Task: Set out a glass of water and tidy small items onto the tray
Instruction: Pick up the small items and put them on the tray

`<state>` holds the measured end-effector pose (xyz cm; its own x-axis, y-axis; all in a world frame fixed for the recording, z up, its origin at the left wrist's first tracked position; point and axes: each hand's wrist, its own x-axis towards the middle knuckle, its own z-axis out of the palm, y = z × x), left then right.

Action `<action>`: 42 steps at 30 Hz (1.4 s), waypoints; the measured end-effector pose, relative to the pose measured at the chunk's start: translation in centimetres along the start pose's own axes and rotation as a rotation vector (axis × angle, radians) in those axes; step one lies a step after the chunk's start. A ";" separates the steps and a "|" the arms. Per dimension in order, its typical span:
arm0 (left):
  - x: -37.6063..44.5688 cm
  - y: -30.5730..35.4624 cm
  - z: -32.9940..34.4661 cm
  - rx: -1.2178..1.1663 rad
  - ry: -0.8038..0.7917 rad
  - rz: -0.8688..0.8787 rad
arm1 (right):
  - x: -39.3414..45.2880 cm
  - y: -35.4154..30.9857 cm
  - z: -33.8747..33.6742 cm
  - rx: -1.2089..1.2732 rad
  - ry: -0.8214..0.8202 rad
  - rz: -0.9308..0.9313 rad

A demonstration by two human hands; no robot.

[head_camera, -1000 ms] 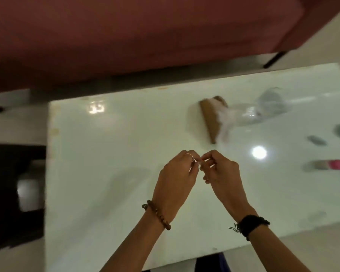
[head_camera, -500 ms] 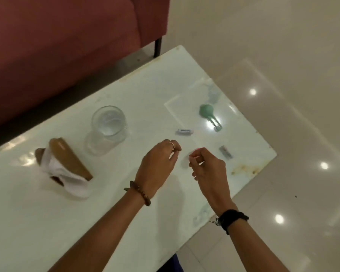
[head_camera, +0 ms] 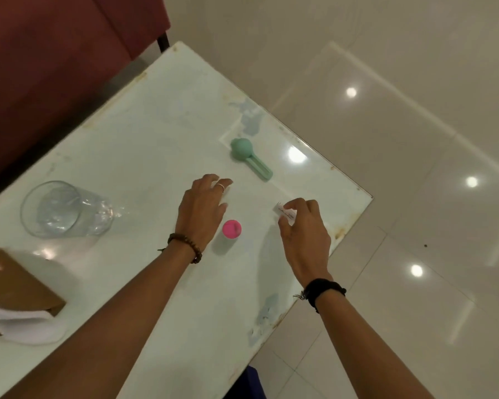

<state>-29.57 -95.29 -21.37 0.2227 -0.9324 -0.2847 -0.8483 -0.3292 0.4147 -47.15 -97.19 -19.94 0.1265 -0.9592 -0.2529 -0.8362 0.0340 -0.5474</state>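
A clear glass of water [head_camera: 65, 210] stands on the white table [head_camera: 144, 145] at the left. A small bottle with a pink cap [head_camera: 231, 229] stands upright between my hands. My left hand [head_camera: 203, 208] rests palm down beside it, fingers spread, fingertips on the table. My right hand [head_camera: 304, 234] pinches a small white packet [head_camera: 285, 212] near the table's right edge. A mint-green tool [head_camera: 249, 158] with a round head lies beyond my hands on a faintly outlined clear tray [head_camera: 274, 139].
A brown tissue holder [head_camera: 18, 286] with white tissue [head_camera: 26, 329] hanging out sits at the near left. A dark red sofa [head_camera: 55, 53] runs along the table's far side. Glossy floor tiles [head_camera: 415, 139] lie past the right edge, close to my right hand.
My hands have moved apart. My right hand has taken hold of the small white packet near the table's edge. The pink-capped bottle now stands free between my hands.
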 end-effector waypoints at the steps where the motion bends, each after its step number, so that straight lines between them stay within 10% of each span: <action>1: 0.1 -0.1 0.3 0.016 0.014 0.009 | 0.3 0.4 0.1 -0.031 0.001 0.003; 10: 0.0 -1.9 1.2 -0.174 0.153 0.035 | 0.4 1.1 1.1 -0.073 0.004 0.021; 23: -13.1 -4.0 -8.5 -1.319 0.350 -0.394 | -11.1 -13.5 2.6 0.541 0.006 -0.049; 42: -69.7 -35.5 -14.2 -1.269 1.287 -1.032 | -59.9 -36.8 26.3 0.499 -1.385 -0.194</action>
<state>-8.12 -20.69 -3.98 0.9005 0.2537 -0.3532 0.3779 -0.0543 0.9243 -9.94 -33.61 -5.65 0.8465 0.0540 -0.5296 -0.5190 0.3051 -0.7985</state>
